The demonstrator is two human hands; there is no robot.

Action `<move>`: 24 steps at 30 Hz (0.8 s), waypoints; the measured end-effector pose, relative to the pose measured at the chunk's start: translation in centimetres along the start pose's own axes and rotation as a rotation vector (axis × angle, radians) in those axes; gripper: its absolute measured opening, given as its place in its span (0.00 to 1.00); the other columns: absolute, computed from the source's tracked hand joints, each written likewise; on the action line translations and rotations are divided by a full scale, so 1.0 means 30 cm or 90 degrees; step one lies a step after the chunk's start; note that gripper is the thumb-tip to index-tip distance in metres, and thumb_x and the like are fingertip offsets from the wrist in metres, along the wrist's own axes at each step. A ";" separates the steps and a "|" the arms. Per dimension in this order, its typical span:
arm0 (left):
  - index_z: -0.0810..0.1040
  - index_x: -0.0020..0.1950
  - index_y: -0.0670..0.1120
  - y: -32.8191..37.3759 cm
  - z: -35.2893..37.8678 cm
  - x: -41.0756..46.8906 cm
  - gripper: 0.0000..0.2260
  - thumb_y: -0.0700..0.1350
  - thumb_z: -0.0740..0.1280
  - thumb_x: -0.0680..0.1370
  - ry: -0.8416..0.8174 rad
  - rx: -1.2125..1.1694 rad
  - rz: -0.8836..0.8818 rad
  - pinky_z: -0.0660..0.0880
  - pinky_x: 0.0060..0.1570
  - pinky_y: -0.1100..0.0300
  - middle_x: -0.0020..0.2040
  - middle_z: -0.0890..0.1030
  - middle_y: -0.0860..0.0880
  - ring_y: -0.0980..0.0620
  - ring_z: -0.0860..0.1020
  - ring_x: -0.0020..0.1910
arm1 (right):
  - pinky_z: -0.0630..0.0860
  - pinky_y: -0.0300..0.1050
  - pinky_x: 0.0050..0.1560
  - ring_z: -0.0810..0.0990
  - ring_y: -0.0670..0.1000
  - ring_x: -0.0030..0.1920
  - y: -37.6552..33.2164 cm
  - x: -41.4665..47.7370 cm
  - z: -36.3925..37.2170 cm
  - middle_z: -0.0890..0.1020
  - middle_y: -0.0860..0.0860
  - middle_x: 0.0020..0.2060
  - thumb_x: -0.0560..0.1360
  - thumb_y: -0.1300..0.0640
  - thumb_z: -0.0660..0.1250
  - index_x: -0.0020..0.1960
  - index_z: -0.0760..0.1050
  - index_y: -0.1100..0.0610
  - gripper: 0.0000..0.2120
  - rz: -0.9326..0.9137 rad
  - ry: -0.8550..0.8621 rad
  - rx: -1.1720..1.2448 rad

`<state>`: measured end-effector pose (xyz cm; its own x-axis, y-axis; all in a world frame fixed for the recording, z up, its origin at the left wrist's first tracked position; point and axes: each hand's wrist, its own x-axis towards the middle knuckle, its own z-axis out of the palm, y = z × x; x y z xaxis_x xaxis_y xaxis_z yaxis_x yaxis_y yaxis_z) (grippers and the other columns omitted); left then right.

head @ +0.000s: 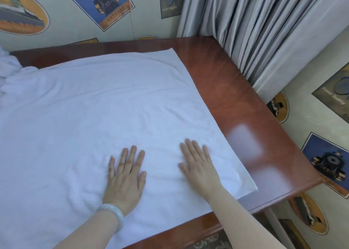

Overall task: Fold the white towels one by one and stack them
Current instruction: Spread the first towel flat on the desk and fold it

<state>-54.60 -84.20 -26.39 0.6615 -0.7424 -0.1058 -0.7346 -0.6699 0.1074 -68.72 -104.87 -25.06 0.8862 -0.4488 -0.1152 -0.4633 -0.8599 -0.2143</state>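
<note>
A large white towel lies spread flat over most of the reddish wooden table. Its right edge runs diagonally across the tabletop. Shallow wrinkles cross its surface. My left hand, with a pale bangle at the wrist, presses palm-down on the towel near its front edge, fingers straight and spread. My right hand lies flat on the towel a little to the right, fingers straight and slightly blurred. Neither hand grips the cloth.
A heap of crumpled white towels sits at the far left. Grey curtains hang behind the table's right corner. Walls with train posters close in at the back and right. Bare wood shows along the table's right side.
</note>
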 end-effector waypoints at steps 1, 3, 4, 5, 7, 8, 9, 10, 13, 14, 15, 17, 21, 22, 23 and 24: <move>0.60 0.79 0.50 -0.002 0.002 0.000 0.28 0.57 0.39 0.82 -0.001 0.000 0.001 0.54 0.74 0.38 0.80 0.56 0.50 0.48 0.55 0.79 | 0.35 0.52 0.78 0.39 0.49 0.79 0.043 0.002 0.015 0.41 0.45 0.78 0.83 0.40 0.47 0.80 0.41 0.49 0.30 0.023 -0.018 -0.033; 0.60 0.79 0.50 -0.007 0.006 0.001 0.29 0.57 0.38 0.82 0.002 -0.003 0.000 0.54 0.74 0.38 0.80 0.56 0.50 0.48 0.55 0.79 | 0.37 0.53 0.78 0.41 0.49 0.79 0.142 -0.035 0.018 0.43 0.44 0.79 0.80 0.35 0.41 0.80 0.42 0.49 0.32 0.116 0.000 -0.040; 0.60 0.79 0.50 -0.008 0.007 0.000 0.28 0.57 0.38 0.82 0.006 -0.006 -0.001 0.55 0.74 0.38 0.80 0.56 0.50 0.48 0.55 0.79 | 0.39 0.54 0.78 0.43 0.50 0.80 0.179 -0.059 0.008 0.46 0.45 0.79 0.80 0.34 0.39 0.80 0.44 0.50 0.34 0.164 0.018 -0.031; 0.61 0.79 0.50 -0.008 0.006 0.000 0.28 0.56 0.39 0.82 0.009 -0.008 0.000 0.55 0.74 0.38 0.80 0.57 0.50 0.48 0.56 0.79 | 0.42 0.56 0.78 0.46 0.52 0.80 0.199 -0.076 -0.001 0.49 0.48 0.80 0.79 0.32 0.36 0.81 0.46 0.53 0.37 0.209 0.029 -0.035; 0.62 0.79 0.50 -0.003 0.000 -0.001 0.26 0.55 0.45 0.82 0.018 -0.011 0.009 0.56 0.73 0.38 0.80 0.58 0.49 0.47 0.56 0.79 | 0.46 0.60 0.78 0.53 0.58 0.79 0.170 -0.065 -0.023 0.56 0.55 0.79 0.77 0.33 0.33 0.80 0.53 0.59 0.42 0.257 0.055 -0.035; 0.62 0.78 0.49 -0.002 -0.002 -0.001 0.26 0.55 0.47 0.81 0.025 -0.010 0.013 0.56 0.73 0.38 0.80 0.58 0.49 0.47 0.57 0.79 | 0.49 0.61 0.77 0.55 0.59 0.79 0.119 -0.036 -0.031 0.59 0.57 0.78 0.78 0.34 0.35 0.79 0.56 0.62 0.41 0.230 0.080 -0.021; 0.63 0.78 0.49 -0.002 -0.003 -0.002 0.26 0.55 0.49 0.81 0.029 -0.008 0.015 0.56 0.73 0.38 0.80 0.58 0.49 0.47 0.57 0.78 | 0.50 0.61 0.77 0.55 0.58 0.78 0.050 0.006 -0.029 0.60 0.58 0.77 0.80 0.37 0.40 0.78 0.58 0.63 0.38 0.171 0.103 0.000; 0.63 0.78 0.49 -0.002 -0.006 -0.005 0.26 0.54 0.50 0.81 0.028 -0.008 0.016 0.56 0.73 0.38 0.80 0.58 0.49 0.47 0.57 0.78 | 0.49 0.60 0.77 0.54 0.57 0.79 -0.029 0.056 -0.018 0.60 0.57 0.77 0.81 0.40 0.44 0.78 0.58 0.62 0.34 0.096 0.120 0.021; 0.61 0.79 0.50 -0.002 -0.011 -0.007 0.26 0.54 0.50 0.81 0.018 -0.019 0.020 0.54 0.73 0.39 0.80 0.58 0.49 0.47 0.55 0.79 | 0.43 0.56 0.78 0.48 0.54 0.79 -0.236 0.210 0.020 0.52 0.52 0.78 0.83 0.44 0.48 0.80 0.54 0.58 0.30 -0.120 0.064 0.037; 0.61 0.79 0.51 -0.002 -0.013 -0.007 0.26 0.54 0.50 0.81 0.017 -0.021 0.019 0.54 0.73 0.39 0.80 0.58 0.49 0.47 0.55 0.79 | 0.40 0.55 0.78 0.46 0.53 0.80 -0.250 0.253 0.031 0.47 0.50 0.78 0.83 0.43 0.49 0.80 0.51 0.56 0.30 -0.157 0.028 0.019; 0.61 0.79 0.50 0.000 -0.016 -0.006 0.26 0.54 0.50 0.81 0.017 -0.017 0.020 0.54 0.73 0.39 0.80 0.58 0.49 0.47 0.56 0.79 | 0.36 0.54 0.78 0.43 0.52 0.80 -0.225 0.291 0.038 0.43 0.48 0.78 0.83 0.43 0.49 0.81 0.47 0.54 0.30 -0.159 -0.005 -0.008; 0.63 0.78 0.50 0.004 -0.026 -0.007 0.26 0.54 0.51 0.81 0.006 -0.015 0.023 0.54 0.72 0.39 0.79 0.59 0.49 0.46 0.56 0.78 | 0.33 0.52 0.77 0.41 0.50 0.80 -0.101 0.338 0.034 0.40 0.45 0.78 0.83 0.41 0.49 0.80 0.43 0.51 0.31 -0.077 -0.024 -0.049; 0.66 0.77 0.50 0.007 -0.045 -0.002 0.25 0.54 0.51 0.81 0.009 -0.045 0.023 0.53 0.71 0.41 0.79 0.61 0.49 0.46 0.58 0.78 | 0.40 0.56 0.77 0.43 0.52 0.80 0.115 0.340 -0.027 0.48 0.51 0.80 0.82 0.41 0.48 0.81 0.47 0.55 0.32 0.136 0.016 -0.049; 0.69 0.75 0.49 0.003 -0.054 0.005 0.24 0.54 0.51 0.81 0.028 -0.068 0.028 0.55 0.70 0.42 0.77 0.64 0.48 0.45 0.61 0.77 | 0.41 0.58 0.77 0.44 0.52 0.80 0.104 0.336 -0.032 0.50 0.52 0.80 0.82 0.41 0.48 0.81 0.48 0.56 0.32 0.150 0.019 -0.053; 0.72 0.73 0.48 -0.009 -0.066 0.022 0.24 0.53 0.52 0.81 0.056 -0.091 0.031 0.56 0.70 0.43 0.76 0.67 0.47 0.45 0.65 0.75 | 0.41 0.59 0.77 0.45 0.53 0.80 0.067 0.335 -0.030 0.51 0.53 0.80 0.82 0.42 0.48 0.80 0.50 0.58 0.32 0.135 0.038 -0.053; 0.74 0.71 0.46 -0.029 -0.080 0.050 0.23 0.52 0.52 0.81 0.091 -0.104 0.028 0.57 0.70 0.44 0.75 0.68 0.46 0.46 0.67 0.74 | 0.42 0.59 0.78 0.47 0.54 0.80 0.010 0.336 -0.026 0.53 0.54 0.80 0.82 0.43 0.50 0.80 0.52 0.59 0.31 0.090 0.066 -0.048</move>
<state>-52.60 -84.74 -24.26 0.6530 -0.7562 0.0420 -0.7365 -0.6210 0.2681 -59.93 -109.83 -25.52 0.8098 -0.5855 -0.0372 -0.5849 -0.8007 -0.1294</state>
